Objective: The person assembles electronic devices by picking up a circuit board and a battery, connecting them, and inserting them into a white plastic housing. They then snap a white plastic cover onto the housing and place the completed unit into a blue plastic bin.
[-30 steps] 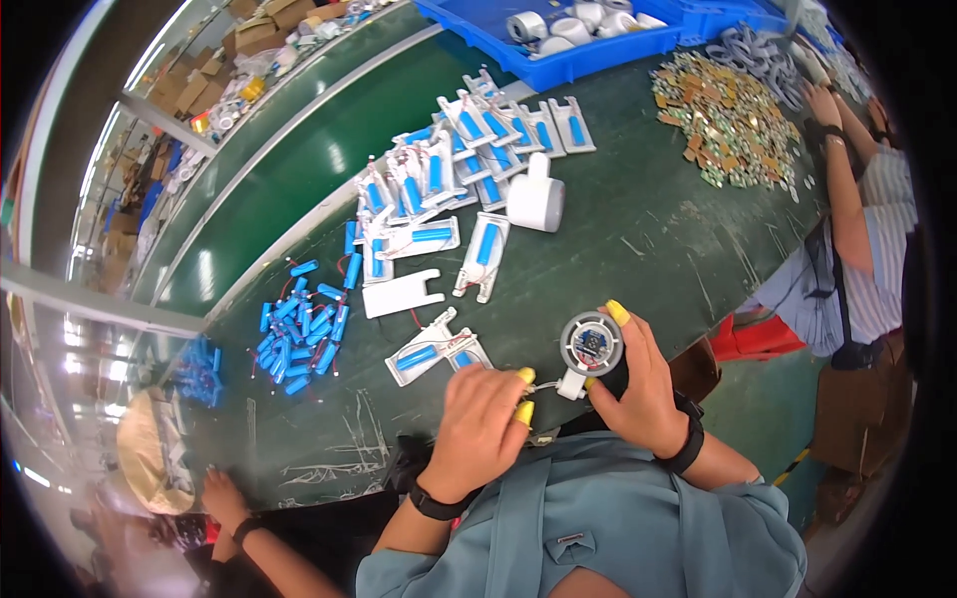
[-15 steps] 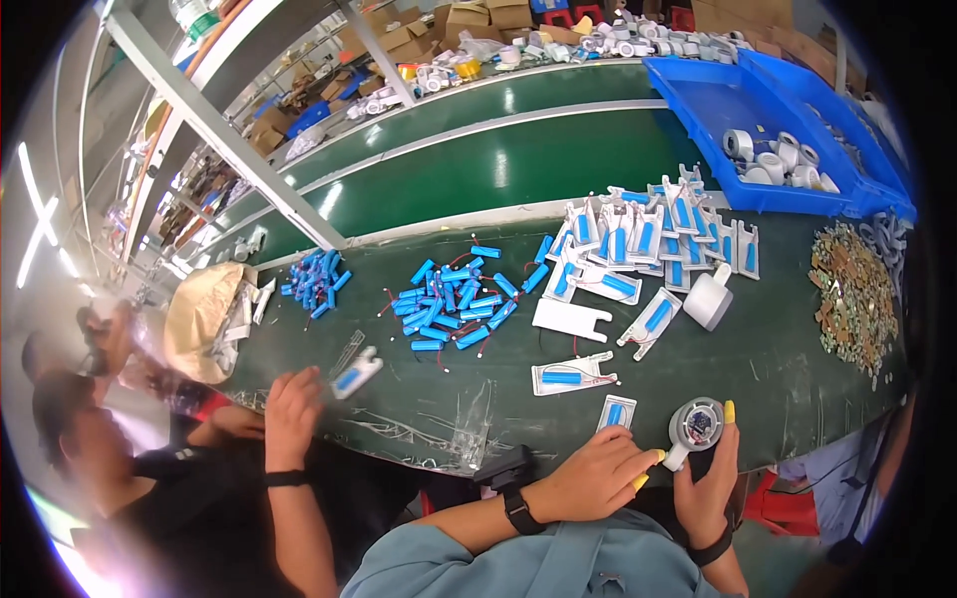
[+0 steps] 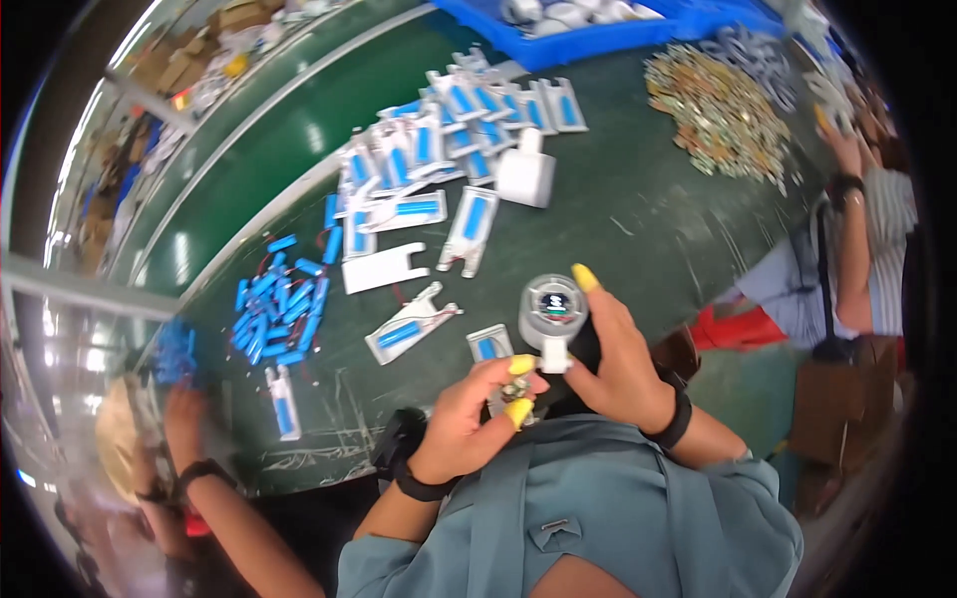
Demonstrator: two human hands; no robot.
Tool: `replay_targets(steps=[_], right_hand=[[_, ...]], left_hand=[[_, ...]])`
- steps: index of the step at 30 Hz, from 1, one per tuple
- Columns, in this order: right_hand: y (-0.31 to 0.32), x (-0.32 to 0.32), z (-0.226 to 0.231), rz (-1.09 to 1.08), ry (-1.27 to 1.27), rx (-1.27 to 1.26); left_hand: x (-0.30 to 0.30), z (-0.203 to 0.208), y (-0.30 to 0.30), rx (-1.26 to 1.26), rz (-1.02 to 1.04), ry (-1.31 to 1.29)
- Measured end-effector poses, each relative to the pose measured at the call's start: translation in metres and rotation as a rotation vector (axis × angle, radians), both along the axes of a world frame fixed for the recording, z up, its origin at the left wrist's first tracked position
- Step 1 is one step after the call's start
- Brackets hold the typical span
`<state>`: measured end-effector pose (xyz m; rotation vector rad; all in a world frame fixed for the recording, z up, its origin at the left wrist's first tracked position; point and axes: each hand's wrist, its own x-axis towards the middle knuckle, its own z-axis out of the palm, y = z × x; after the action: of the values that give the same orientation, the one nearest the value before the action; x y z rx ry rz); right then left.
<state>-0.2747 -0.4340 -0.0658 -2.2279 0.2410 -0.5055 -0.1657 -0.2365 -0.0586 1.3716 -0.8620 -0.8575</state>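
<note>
My right hand (image 3: 630, 374), with yellow finger cots, grips a round white housing (image 3: 534, 321) with a short stem pointing toward me. A dark centre with small parts shows inside its ring. Just left of the stem, my left hand (image 3: 467, 424) pinches some small metallic bits (image 3: 515, 391) between yellow-capped thumb and finger; their kind is unclear. Beyond that hand lies a white plate with a blue battery (image 3: 489, 345). A similar plate with a wired blue battery (image 3: 401, 333) rests farther left.
Many white plates with blue batteries (image 3: 424, 143) are heaped beyond, beside a white housing (image 3: 525, 171). Loose blue batteries (image 3: 282, 309) lie left. Small circuit boards (image 3: 716, 105) are piled far right near a blue tray (image 3: 558, 48). Co-workers' hands (image 3: 185, 424) appear at both sides.
The view has swung right, shifting the table contents left. My left hand has come off the housing and now pinches small bits. The left co-worker's hand has let go of a battery plate.
</note>
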Motion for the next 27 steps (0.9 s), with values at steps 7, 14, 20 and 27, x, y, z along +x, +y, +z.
replay_targets(steps=[7, 14, 20, 27], right_hand=[[-0.004, -0.003, -0.004, -0.015, 0.03, 0.002], [-0.002, -0.006, -0.006, -0.019, 0.023, 0.037], [-0.001, -0.004, -0.009, -0.03, -0.036, -0.003], [-0.001, -0.001, -0.002, -0.011, -0.032, 0.002]], left_hand=[[0.003, -0.008, -0.008, -0.037, -0.037, 0.043], [-0.001, -0.006, -0.006, -0.015, -0.032, 0.034], [0.003, -0.006, -0.006, -0.016, -0.048, 0.016], [-0.001, -0.004, -0.005, 0.007, -0.028, -0.025]])
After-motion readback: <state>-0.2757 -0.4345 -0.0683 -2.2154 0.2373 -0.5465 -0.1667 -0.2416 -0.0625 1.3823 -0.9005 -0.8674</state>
